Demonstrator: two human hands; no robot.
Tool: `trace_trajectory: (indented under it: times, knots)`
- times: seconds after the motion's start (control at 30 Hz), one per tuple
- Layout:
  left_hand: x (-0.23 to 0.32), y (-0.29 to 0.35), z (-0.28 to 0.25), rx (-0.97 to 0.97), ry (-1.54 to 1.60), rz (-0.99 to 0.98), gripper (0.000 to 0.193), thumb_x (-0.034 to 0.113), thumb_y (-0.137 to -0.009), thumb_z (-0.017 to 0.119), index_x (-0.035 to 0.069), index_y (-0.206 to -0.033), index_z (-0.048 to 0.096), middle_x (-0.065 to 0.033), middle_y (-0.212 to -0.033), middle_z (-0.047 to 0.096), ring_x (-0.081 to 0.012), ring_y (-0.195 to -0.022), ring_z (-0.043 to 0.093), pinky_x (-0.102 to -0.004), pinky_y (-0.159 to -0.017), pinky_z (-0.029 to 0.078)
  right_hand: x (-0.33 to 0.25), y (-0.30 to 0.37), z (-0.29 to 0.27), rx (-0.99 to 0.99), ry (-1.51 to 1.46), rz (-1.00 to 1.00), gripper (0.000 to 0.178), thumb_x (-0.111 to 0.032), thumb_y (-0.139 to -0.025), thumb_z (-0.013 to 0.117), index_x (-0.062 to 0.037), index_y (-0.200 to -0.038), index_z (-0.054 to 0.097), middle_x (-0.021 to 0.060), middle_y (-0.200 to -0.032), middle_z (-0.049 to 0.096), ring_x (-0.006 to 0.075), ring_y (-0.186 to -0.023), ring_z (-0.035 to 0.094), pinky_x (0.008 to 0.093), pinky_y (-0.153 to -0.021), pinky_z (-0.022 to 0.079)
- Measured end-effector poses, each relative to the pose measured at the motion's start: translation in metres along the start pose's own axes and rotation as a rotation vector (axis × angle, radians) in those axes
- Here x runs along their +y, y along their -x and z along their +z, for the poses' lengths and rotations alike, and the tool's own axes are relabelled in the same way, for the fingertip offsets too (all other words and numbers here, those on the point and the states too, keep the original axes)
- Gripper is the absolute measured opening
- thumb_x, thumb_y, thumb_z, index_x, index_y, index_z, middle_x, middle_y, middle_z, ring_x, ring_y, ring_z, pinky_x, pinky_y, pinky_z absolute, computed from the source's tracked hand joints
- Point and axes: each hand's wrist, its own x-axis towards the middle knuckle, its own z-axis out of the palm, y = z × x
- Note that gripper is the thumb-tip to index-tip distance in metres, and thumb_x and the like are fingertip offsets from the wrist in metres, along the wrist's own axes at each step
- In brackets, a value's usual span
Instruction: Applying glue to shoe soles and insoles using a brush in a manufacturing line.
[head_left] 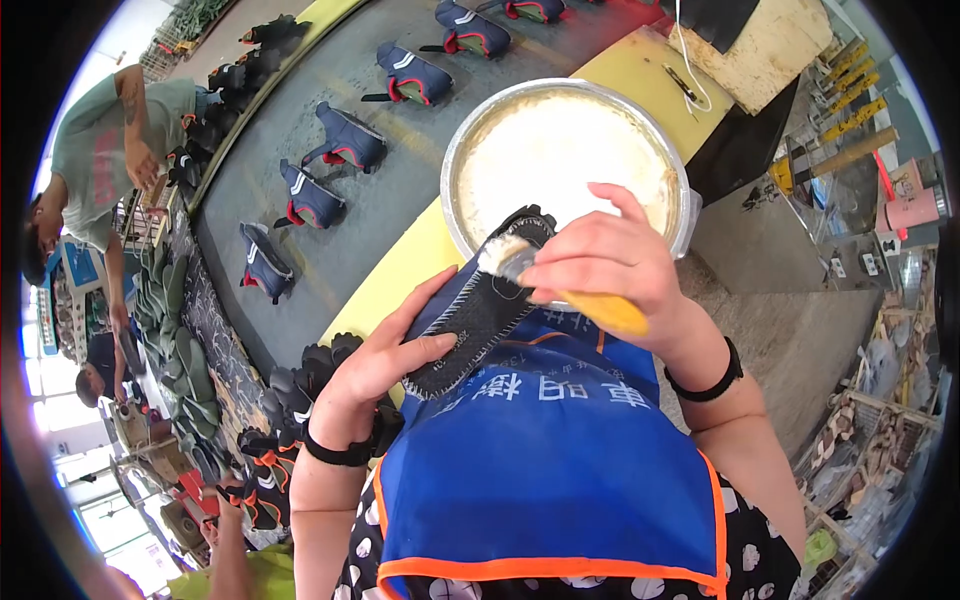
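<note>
A navy and black shoe upper (468,335), bottom side up with pale stitching round its edge, is tilted in front of my apron. My left hand (385,350) is closed round its lower end, thumb on the black bottom. In my right hand (610,255) is a brush (612,312) with a yellow handle. White paste coats its bristles, which touch the bottom of the upper near its far end. Just beyond both hands stands a large metal basin (452,180) holding a creamy white paste.
Several navy uppers with red linings (350,138) lie along a dark conveyor belt (300,130) at the far left. A yellow ledge (395,272) borders it. Black shoes (290,395) crowd beside my left forearm. Another person (125,150) works across the belt. Racks (850,480) stand at right.
</note>
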Motion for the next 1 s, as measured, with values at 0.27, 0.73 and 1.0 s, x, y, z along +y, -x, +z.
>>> trace_trajectory:
  times: [0.27, 0.73, 1.0]
  knots:
    - [-0.004, 0.005, 0.0, -0.062, 0.262, 0.033, 0.083, 0.022, -0.084, 0.064, -0.002, -0.157, 0.031, -0.0176, -0.153, 0.044, -0.0252, -0.142, 0.042, -0.0344, -0.119, 0.027, 0.042, 0.012, -0.001, 0.079, 0.097, 0.193, 0.016, -0.019, -0.08, 0.081, -0.0169, -0.094, 0.076, -0.0015, -0.088, 0.069, 0.0168, -0.084, 0.066, 0.0378, -0.095, 0.043]
    - [-0.016, 0.014, -0.008, -0.008, 0.074, 0.127, 0.09, 0.015, -0.078, 0.07, 0.001, -0.158, 0.031, -0.0193, -0.156, 0.041, -0.0283, -0.144, 0.04, -0.0376, -0.121, 0.024, 0.024, 0.002, 0.023, 0.338, -0.183, 0.243, 0.009, 0.001, -0.088, 0.073, -0.001, -0.085, 0.065, 0.0059, -0.077, 0.065, 0.0139, -0.065, 0.066, 0.0261, -0.059, 0.049]
    - [-0.028, 0.018, -0.009, 0.059, -0.103, 0.224, 0.089, 0.01, -0.079, 0.072, 0.003, -0.158, 0.03, -0.0183, -0.152, 0.045, -0.0254, -0.141, 0.041, -0.0361, -0.118, 0.028, 0.017, -0.004, 0.027, 0.279, -0.03, 0.511, 0.013, -0.003, -0.088, 0.073, -0.0021, -0.083, 0.061, 0.0064, -0.067, 0.061, 0.0135, -0.053, 0.059, 0.0274, -0.053, 0.045]
